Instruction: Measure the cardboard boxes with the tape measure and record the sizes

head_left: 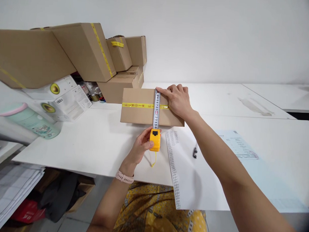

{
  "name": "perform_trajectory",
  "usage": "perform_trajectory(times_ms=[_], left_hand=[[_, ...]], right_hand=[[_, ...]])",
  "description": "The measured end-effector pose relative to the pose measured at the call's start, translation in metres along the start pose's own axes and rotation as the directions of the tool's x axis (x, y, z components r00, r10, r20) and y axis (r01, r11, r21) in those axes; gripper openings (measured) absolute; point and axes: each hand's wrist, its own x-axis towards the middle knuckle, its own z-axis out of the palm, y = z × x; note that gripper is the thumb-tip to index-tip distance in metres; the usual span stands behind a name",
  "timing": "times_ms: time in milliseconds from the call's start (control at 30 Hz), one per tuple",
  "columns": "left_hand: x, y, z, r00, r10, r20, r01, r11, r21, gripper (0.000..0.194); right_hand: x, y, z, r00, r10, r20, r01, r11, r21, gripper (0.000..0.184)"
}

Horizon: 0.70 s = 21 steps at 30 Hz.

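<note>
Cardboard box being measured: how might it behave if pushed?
The box would likely slide rather than roll, given its flat faces. Its crisp edges and yellow tape suggest it would keep its shape. Its weight is unclear.

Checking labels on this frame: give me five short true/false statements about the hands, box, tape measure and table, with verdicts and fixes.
1. The left hand holds the yellow tape measure. True.
2. A fingertip of the right hand is at the far end of the blade. True.
3. The blade is fully wound in. False: it is drawn out across the box.
4. The green cup is to the left of the box on the table. True.
5. The right wrist wears a watch. False: it is bare; a pink band is on the left wrist.
</note>
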Motion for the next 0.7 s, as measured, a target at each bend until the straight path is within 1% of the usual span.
perform_trajectory(times_ms=[333, 433, 500, 600, 700], left_hand=[[0.001, 0.002, 0.002, 1.000, -0.020, -0.008, 0.019, 0.999, -0.026, 0.065], [0.003, 0.003, 0.004, 0.999, -0.031, -0.020, 0.031, 0.999, -0.020, 0.064], [0.002, 0.003, 0.004, 0.999, -0.031, -0.029, 0.030, 0.999, -0.028, 0.064], [-0.010, 0.005, 0.005, 0.999, -0.015, -0.040, 0.013, 0.998, -0.069, 0.067], [-0.036, 0.008, 0.005, 0.999, -0.002, -0.036, -0.001, 0.996, -0.090, 0.071]], right_hand=[[0.000, -0.001, -0.003, 1.000, 0.008, 0.020, -0.008, 1.000, 0.003, 0.050], [0.000, -0.002, -0.003, 1.000, 0.013, 0.028, -0.013, 1.000, 0.000, 0.052], [0.000, -0.002, -0.002, 1.000, 0.025, 0.011, -0.026, 1.000, 0.003, 0.055], [-0.004, -0.005, -0.002, 0.999, 0.049, -0.011, -0.049, 0.999, -0.006, 0.055], [-0.013, -0.012, -0.009, 0.998, 0.056, -0.006, -0.056, 0.998, -0.024, 0.051]])
